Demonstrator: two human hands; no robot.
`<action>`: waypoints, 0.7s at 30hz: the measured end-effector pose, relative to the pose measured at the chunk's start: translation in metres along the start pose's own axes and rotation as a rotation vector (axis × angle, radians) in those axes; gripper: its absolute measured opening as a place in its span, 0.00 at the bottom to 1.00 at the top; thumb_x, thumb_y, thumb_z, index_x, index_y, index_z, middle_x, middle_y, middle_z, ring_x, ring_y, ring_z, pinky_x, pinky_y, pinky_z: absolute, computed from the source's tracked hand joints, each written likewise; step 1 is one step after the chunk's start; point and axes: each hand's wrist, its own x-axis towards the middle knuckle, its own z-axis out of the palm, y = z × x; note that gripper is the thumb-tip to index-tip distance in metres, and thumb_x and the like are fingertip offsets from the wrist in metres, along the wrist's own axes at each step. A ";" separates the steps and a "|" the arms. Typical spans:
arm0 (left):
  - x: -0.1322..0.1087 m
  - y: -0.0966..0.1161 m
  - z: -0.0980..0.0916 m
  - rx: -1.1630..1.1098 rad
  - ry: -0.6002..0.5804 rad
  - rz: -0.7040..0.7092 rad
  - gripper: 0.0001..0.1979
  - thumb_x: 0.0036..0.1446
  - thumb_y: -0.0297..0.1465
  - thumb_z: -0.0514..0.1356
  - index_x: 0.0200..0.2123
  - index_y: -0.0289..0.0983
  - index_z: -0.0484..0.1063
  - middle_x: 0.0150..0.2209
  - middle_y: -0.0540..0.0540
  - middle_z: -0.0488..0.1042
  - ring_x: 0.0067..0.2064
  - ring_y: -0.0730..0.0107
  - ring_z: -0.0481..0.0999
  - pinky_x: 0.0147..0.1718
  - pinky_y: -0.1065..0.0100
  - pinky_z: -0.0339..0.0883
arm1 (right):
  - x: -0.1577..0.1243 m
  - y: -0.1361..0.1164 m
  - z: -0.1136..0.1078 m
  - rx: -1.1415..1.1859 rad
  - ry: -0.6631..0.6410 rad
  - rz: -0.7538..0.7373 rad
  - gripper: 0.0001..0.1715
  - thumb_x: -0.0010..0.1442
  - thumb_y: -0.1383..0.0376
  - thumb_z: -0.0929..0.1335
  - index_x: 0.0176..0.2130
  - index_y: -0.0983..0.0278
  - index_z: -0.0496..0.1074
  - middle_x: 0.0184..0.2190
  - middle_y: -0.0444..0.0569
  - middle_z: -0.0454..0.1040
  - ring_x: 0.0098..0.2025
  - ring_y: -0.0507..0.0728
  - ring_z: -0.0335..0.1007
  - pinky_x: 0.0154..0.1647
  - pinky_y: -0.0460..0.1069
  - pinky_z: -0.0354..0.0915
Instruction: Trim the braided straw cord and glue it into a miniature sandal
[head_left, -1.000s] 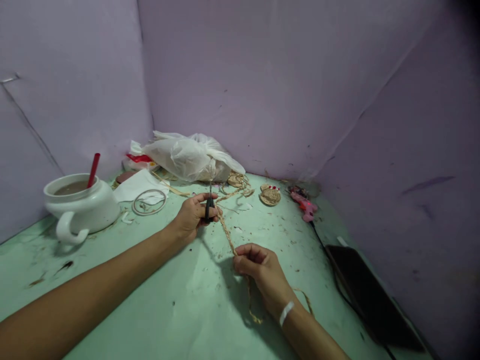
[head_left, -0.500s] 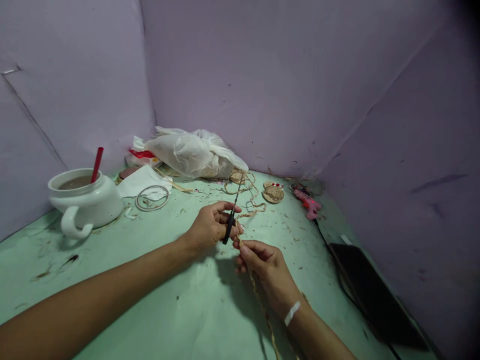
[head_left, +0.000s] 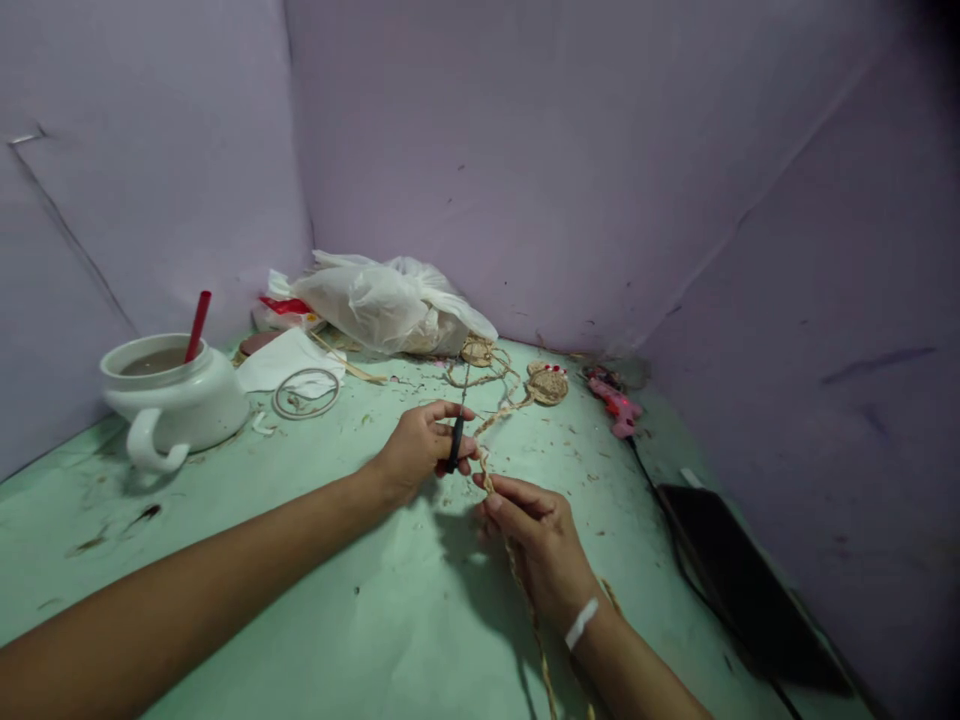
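On a pale green tabletop (head_left: 300,650) enclosed by lilac walls (head_left: 480,180), a person's two bare hands met near the middle, working on a braided straw-coloured cord (head_left: 535,640). The left hand (head_left: 420,450), reaching in from the lower left, had its fingers closed around the black handles of a pair of scissors (head_left: 456,445), whose blades pointed away from the person; its fingertips were right beside the cord, though whether they also gripped it could not be told. The right hand (head_left: 544,535), with a white band (head_left: 581,624) at the wrist, pinched the cord firmly between thumb and forefinger. From that pinch the cord trailed down towards the near edge of the view, and another length ran beyond the hands towards a round woven piece with red beads (head_left: 549,388). At the back lay a white plastic bag (head_left: 375,305). To the left stood a white mug (head_left: 195,405) of brownish liquid with a red stick (head_left: 198,325) in it; to the right were a pink glue gun (head_left: 622,412) and a flat black device (head_left: 750,590)
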 end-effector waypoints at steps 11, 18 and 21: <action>-0.019 -0.007 -0.019 1.256 -0.178 0.599 0.22 0.44 0.27 0.53 0.46 0.37 0.64 0.33 0.47 0.72 0.35 0.66 0.70 0.33 0.67 0.62 | 0.011 -0.016 -0.002 0.223 0.206 0.043 0.13 0.33 0.68 0.75 0.26 0.68 0.76 0.16 0.44 0.71 0.18 0.47 0.62 0.21 0.44 0.65; -0.018 -0.014 -0.018 1.483 -0.180 0.652 0.26 0.46 0.30 0.51 0.52 0.35 0.59 0.34 0.43 0.70 0.36 0.60 0.70 0.33 0.62 0.63 | 0.010 -0.012 -0.003 0.185 0.142 0.009 0.14 0.36 0.67 0.74 0.29 0.68 0.75 0.18 0.44 0.72 0.19 0.48 0.62 0.21 0.45 0.65; -0.018 -0.015 -0.019 1.512 -0.170 0.669 0.26 0.47 0.29 0.51 0.52 0.34 0.59 0.34 0.42 0.70 0.35 0.60 0.69 0.32 0.62 0.63 | 0.010 -0.011 -0.004 0.166 0.162 0.012 0.14 0.36 0.67 0.74 0.28 0.68 0.75 0.18 0.43 0.72 0.18 0.48 0.62 0.21 0.45 0.65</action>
